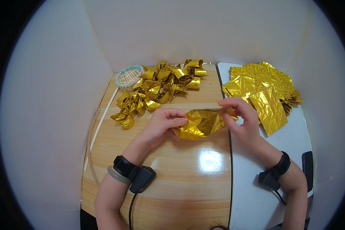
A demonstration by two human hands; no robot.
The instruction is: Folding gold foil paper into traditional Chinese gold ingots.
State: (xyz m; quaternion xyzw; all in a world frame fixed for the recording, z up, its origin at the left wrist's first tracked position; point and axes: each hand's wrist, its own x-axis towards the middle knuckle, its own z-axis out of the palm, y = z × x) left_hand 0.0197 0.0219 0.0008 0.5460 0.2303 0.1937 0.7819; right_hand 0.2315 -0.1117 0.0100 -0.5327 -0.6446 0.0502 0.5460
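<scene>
Between my two hands, above the wooden table, is a crinkled sheet of gold foil paper (205, 123). My left hand (167, 122) pinches its left end, thumb on top and the other fingers partly hidden beneath. At the opposite end my right hand (241, 117) has its thumb and fingers closed on the sheet's edge. Beyond my left hand lies a heap of folded gold paper pieces (164, 82), curled and boat-like. Just past my right hand, a stack of flat gold foil sheets (262, 82) is spread on the white surface, one sheet (270, 109) slanting toward me.
A round woven fan (129, 76) with a beaded rim and a long white handle (101, 128) lies along the left of the wooden table (172, 180). The white table (256, 191) adjoins at right, with a dark flat object (307, 170) at its edge. Pale walls enclose three sides.
</scene>
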